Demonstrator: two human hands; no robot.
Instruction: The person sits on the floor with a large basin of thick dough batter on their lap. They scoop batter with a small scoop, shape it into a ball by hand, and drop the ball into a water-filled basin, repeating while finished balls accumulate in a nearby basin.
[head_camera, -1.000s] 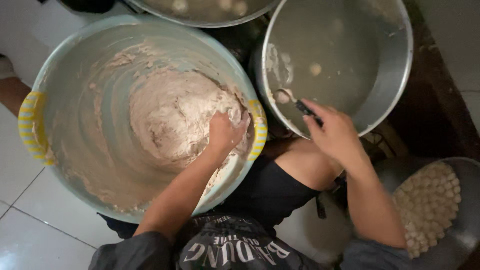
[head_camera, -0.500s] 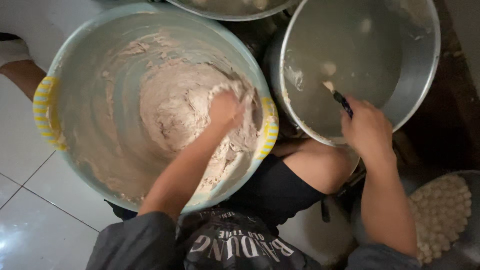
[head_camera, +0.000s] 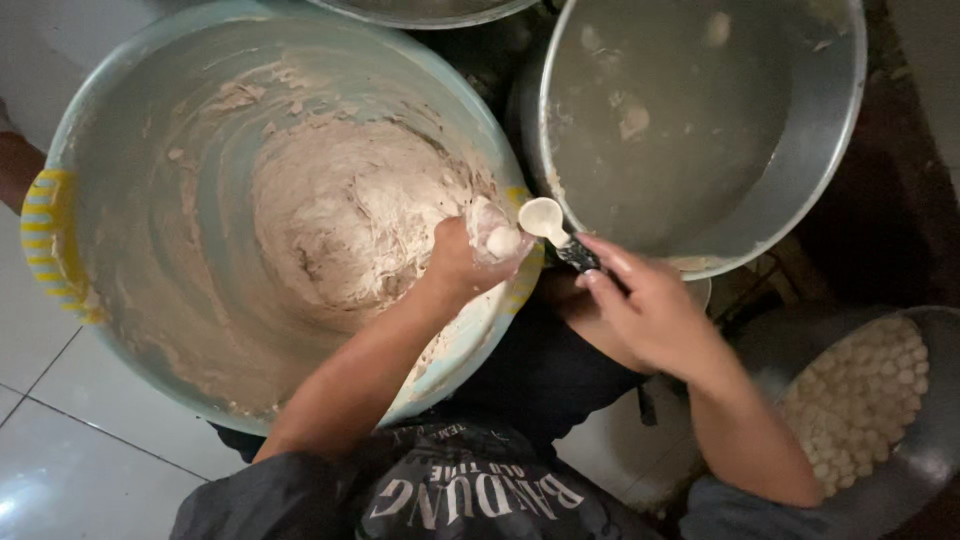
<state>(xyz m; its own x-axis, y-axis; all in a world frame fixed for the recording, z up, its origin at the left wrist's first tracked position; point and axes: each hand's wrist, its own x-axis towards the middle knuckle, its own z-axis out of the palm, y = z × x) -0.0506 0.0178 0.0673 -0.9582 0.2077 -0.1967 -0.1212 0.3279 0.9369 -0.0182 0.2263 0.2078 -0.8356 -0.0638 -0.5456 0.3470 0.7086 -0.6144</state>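
Our left hand (head_camera: 462, 262) is closed around soft, sticky paste, squeezing a small ball (head_camera: 503, 241) out at the rim of the big basin (head_camera: 120, 120); our right hand (head_camera: 645, 315) pinches a small spoon (head_camera: 545, 218) just beside it; the ball likely needs a gentle scoop from underneath

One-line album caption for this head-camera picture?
Left hand squeezes a dough ball over the basin; right hand holds a spoon.

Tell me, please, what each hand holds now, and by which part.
The right hand holds a small white spoon by its dark handle. The left hand squeezes a ball of pale paste out of its fist.
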